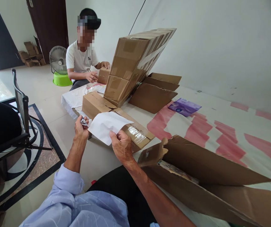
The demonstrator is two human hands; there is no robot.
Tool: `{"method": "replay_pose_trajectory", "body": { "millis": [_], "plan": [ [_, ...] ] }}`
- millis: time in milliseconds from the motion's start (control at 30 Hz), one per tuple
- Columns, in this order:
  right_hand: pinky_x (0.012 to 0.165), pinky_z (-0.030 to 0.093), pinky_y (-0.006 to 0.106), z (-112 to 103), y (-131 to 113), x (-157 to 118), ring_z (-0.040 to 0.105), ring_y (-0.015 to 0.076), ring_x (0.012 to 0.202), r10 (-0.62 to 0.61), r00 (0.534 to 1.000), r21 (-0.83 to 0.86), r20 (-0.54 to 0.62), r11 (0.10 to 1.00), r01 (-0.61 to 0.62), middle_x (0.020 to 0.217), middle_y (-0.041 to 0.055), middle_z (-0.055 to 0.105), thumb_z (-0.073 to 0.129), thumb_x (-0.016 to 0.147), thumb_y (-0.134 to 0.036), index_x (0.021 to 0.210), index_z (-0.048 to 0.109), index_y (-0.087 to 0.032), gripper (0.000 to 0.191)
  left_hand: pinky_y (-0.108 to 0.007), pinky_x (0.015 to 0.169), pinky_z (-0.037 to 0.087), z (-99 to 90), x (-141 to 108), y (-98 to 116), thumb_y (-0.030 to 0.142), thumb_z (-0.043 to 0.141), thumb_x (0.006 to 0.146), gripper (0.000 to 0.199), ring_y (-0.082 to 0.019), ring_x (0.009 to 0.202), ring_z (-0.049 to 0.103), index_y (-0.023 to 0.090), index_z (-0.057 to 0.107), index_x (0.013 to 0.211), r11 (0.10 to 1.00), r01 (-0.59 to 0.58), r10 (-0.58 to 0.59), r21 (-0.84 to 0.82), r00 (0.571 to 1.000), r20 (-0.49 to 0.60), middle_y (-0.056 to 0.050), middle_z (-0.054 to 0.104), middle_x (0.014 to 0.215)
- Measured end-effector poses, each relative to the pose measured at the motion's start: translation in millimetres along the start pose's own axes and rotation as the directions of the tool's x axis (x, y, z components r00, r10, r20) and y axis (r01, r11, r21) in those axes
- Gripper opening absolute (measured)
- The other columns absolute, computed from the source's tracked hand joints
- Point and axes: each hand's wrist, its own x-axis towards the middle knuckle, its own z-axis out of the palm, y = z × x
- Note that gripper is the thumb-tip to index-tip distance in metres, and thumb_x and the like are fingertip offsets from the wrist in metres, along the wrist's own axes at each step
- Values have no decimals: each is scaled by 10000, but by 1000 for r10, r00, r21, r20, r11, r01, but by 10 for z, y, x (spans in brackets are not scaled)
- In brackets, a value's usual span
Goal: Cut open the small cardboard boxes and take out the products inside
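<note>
Between my two hands a white sheet of paper (105,126) is held up, slightly bent. My right hand (121,144) pinches its lower right edge, thumb on top. Closed at the sheet's left side, my left hand (80,126) grips a crumpled silvery-grey wad (84,121); whether it also touches the paper I cannot tell. Just behind the sheet lies a long taped cardboard box (137,134), and another closed carton (95,104) sits to its left. An open cardboard box (211,176) with something printed inside is right of my right forearm.
Stacked taped cartons (128,63) lean at an angle on the table. Behind them are an open box (154,94) and a purple packet (184,106). Across the table a person (83,60) handles a small box (103,75). A chair (24,119) and fan (58,60) stand left.
</note>
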Motion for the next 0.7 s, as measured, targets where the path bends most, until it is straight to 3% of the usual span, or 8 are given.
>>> {"method": "replay_pose_trajectory", "body": {
  "millis": [167, 333, 500, 700],
  "plan": [
    [597, 460, 343, 21, 35, 28, 492, 199, 632, 25, 1000, 12, 12, 1000, -26, 613, 19, 571, 636, 821, -646, 708, 606, -251, 412, -225, 611, 491, 62, -55, -36, 269, 755, 959, 303, -107, 562, 616, 214, 514, 783, 999, -37, 37, 10, 999, 35, 32, 598, 652],
    [648, 506, 327, 50, 32, 69, 594, 214, 708, 41, 999, 94, 23, 995, -43, 670, 25, 646, 644, 809, -607, 842, 705, -202, 411, -223, 611, 497, 87, -143, -41, 300, 812, 910, 289, -106, 555, 639, 224, 535, 878, 989, -138, 133, 44, 987, 89, 39, 661, 697],
    [619, 503, 311, 41, 6, 85, 618, 206, 708, 55, 998, 119, 36, 991, -59, 772, 72, 748, 654, 793, -599, 865, 747, -169, 445, -232, 481, 356, 117, -202, -43, 321, 824, 928, 321, -93, 427, 539, 239, 518, 879, 977, -194, 183, 84, 976, 119, 61, 626, 620],
    [607, 502, 311, -14, 19, 86, 601, 199, 685, 100, 995, 137, 15, 985, -101, 752, 57, 735, 680, 773, -597, 864, 763, -162, 453, -231, 423, 274, 132, -210, -11, 367, 802, 974, 387, -58, 359, 409, 241, 470, 821, 987, -138, 129, 89, 987, 97, 83, 519, 561]
  ]
}}
